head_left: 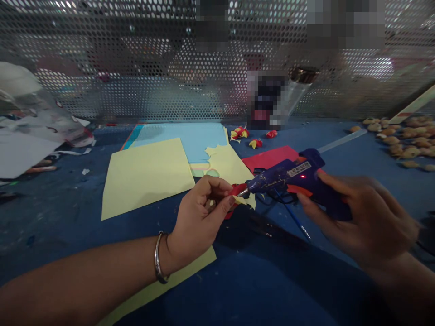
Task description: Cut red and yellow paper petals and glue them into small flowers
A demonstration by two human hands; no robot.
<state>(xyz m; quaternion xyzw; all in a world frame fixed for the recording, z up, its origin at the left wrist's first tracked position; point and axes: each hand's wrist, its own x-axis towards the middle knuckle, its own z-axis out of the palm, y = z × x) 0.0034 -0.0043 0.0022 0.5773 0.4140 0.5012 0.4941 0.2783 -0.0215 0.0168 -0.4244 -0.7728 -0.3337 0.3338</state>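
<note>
Two hands are in play, and the left hand (195,222) has its fingers pinched on a small red-and-yellow paper piece (239,188), held just above the bench (265,280). Over on the other side, the right hand (370,222) has its fingers wrapped round the grip of a blue glue gun (278,174), its metal tip right at the paper, apparently touching. A red light glows on the gun's side, and look at the back: a pale glue stick (341,141) is loaded in it, sticking well out.

A silver bracelet (157,258) circles the left wrist, with a yellow strip of paper (193,270) beneath. Just beyond the hands, a ragged-edged yellow sheet (228,164) overlaps a light blue sheet (173,138), with a whole yellow sheet (146,176) to the left and red paper (268,157) behind the gun. Three red-and-yellow paper bits (255,143) sit further back.

Out to the far left, a clear bottle-like container (50,113) leans into view; its contents I can't make out. Far right, brown nut-like pieces (413,140) lie loose in a heap. Behind everything runs a perforated metal panel (152,90).
</note>
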